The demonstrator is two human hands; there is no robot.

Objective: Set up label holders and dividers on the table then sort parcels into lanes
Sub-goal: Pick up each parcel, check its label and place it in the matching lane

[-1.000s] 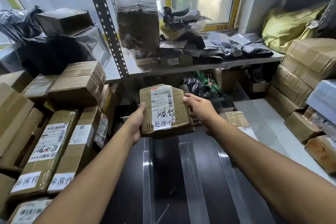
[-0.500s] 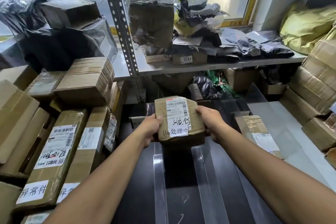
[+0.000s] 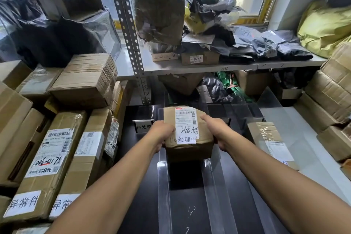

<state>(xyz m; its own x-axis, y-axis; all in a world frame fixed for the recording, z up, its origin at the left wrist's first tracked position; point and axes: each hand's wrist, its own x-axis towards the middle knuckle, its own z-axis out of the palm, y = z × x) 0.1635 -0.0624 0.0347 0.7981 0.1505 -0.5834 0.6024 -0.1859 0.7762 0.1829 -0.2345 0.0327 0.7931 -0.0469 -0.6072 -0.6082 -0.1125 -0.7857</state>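
You grip the parcel (image 3: pixel 188 150) from both sides, left hand (image 3: pixel 163 135) and right hand (image 3: pixel 216 132) curled round its side edges; it sits in the middle lane between two clear dividers (image 3: pixel 162 186), at or just above the table (image 3: pixel 188 201). Risk: a skewed descent may knock a divider aside; your knuckles have little clearance. Both hands reach well forward, level, backs up.

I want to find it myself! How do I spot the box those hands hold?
Look at the black table below the grey metal shelf. Between two clear plastic dividers the left hand and right hand grip a small brown cardboard box. Only it carries a white sticker reading 处理中.
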